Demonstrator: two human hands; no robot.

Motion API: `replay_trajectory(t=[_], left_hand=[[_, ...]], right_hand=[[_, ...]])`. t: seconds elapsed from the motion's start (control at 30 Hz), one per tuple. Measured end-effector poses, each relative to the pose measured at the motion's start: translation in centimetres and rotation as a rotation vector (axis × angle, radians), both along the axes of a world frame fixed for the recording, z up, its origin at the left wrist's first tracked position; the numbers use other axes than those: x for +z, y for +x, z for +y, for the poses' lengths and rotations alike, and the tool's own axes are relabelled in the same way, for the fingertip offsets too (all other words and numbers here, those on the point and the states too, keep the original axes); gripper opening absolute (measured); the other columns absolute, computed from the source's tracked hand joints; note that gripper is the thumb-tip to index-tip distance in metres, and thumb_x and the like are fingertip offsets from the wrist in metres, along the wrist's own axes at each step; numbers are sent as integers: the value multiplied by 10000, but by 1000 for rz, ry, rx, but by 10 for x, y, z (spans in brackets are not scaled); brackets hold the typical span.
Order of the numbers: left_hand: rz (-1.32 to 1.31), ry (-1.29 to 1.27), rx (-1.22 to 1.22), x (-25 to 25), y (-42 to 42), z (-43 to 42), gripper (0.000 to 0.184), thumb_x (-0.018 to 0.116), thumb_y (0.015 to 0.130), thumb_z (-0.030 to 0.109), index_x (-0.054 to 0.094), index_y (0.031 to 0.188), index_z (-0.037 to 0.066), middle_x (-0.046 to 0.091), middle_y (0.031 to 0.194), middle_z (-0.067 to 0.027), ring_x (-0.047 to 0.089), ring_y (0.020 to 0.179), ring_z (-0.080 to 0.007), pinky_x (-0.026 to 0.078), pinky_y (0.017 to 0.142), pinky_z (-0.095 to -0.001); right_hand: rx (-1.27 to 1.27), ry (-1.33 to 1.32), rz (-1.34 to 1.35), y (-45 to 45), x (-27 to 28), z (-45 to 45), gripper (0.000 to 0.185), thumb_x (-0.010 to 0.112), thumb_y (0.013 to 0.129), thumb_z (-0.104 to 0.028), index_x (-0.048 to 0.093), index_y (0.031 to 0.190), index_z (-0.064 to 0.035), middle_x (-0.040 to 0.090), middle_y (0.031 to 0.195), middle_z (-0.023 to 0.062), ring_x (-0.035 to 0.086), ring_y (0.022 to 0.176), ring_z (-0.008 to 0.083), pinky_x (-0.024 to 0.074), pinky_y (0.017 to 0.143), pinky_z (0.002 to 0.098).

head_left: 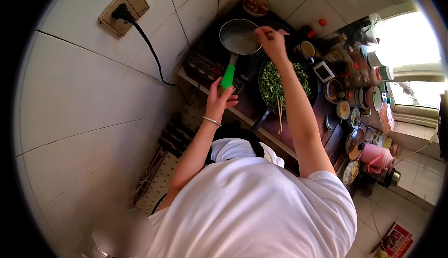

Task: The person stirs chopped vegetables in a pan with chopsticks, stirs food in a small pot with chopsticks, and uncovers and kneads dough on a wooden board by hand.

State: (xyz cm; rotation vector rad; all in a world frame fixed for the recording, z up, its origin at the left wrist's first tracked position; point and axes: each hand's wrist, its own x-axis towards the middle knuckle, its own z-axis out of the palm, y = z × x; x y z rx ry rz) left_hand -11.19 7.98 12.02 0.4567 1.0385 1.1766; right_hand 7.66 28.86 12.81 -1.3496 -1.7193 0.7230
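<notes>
A small frying pan (240, 37) with a bright green handle (227, 77) sits on the dark cooktop, a pale film or liquid in its bottom. My left hand (220, 100), a bangle at its wrist, grips the end of that handle between thumb and fingers. Over the pan's right rim is my right hand (270, 38), its fingers pinched together; whatever they hold is too small to make out. Below my right forearm, a large dark wok (261, 87) holds chopped green vegetables (273, 81), with a pair of chopsticks (280, 113) resting across its near edge.
A control panel (205, 66) fronts the cooktop on the left. Behind the pan stands a bowl of food (256, 6). Jars, bowls and a small screen device (323, 71) crowd the right side, with a pink thermos (377, 157) nearer me. A black cord (156, 59) hangs from the wall socket.
</notes>
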Motion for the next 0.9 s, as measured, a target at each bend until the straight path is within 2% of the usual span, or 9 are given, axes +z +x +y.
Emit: replay_trajectory(t=[0.17, 0.27, 0.3, 0.33, 0.43, 0.5, 0.63, 0.73, 0.9], left_hand=[[24, -5, 13, 1, 1, 1, 461, 578, 929, 183, 384, 1338, 95, 592, 1098, -94, 637, 822, -162, 569, 677, -288], [37, 11, 21, 2, 1, 3, 441, 569, 936, 195, 397, 1329, 92, 592, 1102, -97, 638, 824, -157, 568, 672, -282], [44, 20, 28, 2, 1, 2, 435, 567, 939, 199, 402, 1326, 91, 591, 1103, -98, 639, 823, -155, 568, 670, -280], [46, 21, 22, 1, 1, 0, 435, 567, 939, 199, 402, 1326, 91, 591, 1103, -98, 639, 823, -155, 568, 670, -280], [107, 45, 8, -3, 0, 2, 431, 525, 959, 296, 413, 1319, 86, 590, 1108, -99, 642, 829, -166, 565, 676, -282], [-158, -6, 80, -9, -4, 1, 475, 467, 968, 407, 429, 1314, 84, 589, 1114, -100, 642, 843, -187, 559, 695, -293], [-258, -100, 140, -31, -4, -2, 509, 419, 966, 477, 472, 1283, 82, 590, 1100, -95, 638, 861, -202, 550, 715, -299], [-213, -236, 182, -52, -10, -10, 476, 448, 961, 465, 515, 1248, 91, 597, 1065, -85, 629, 852, -194, 542, 720, -293], [92, -273, 64, -70, -14, -12, 353, 495, 954, 335, 578, 1216, 114, 613, 990, -39, 605, 781, -134, 520, 686, -242]], right_hand=[[-54, 74, 284, -10, 113, -65, 184, 579, 936, -178, 678, 987, -31, 655, 844, 21, 586, 723, 71, 462, 626, 209], [-30, 264, 438, -14, 67, -67, 179, 586, 932, -167, 678, 1001, -30, 657, 848, 30, 597, 742, 77, 468, 636, 207], [47, 118, 431, -6, 36, -60, 177, 576, 935, -145, 667, 1019, -17, 655, 863, 41, 606, 747, 83, 475, 643, 211], [-37, -117, 57, -1, 37, -62, 180, 551, 947, -129, 649, 1021, 3, 647, 867, 44, 609, 737, 87, 481, 643, 218], [-103, 5, 378, -2, 71, -84, 136, 591, 916, -96, 654, 993, -4, 631, 854, 41, 600, 685, 97, 488, 633, 236], [-119, 263, 443, -8, 84, -94, 153, 598, 909, -94, 646, 1003, 17, 636, 881, 50, 602, 703, 95, 489, 644, 231], [-32, -192, 394, 9, 44, -92, 134, 574, 917, -61, 639, 1001, 20, 629, 862, 53, 596, 751, 88, 481, 659, 220], [-173, 4, 504, 32, 65, -123, 140, 570, 914, -55, 636, 1010, 23, 635, 856, 49, 594, 743, 91, 475, 669, 218], [-305, 298, -48, 92, 57, -179, 152, 540, 896, 1, 645, 1005, -13, 606, 939, 93, 586, 855, 142, 465, 729, 249]])
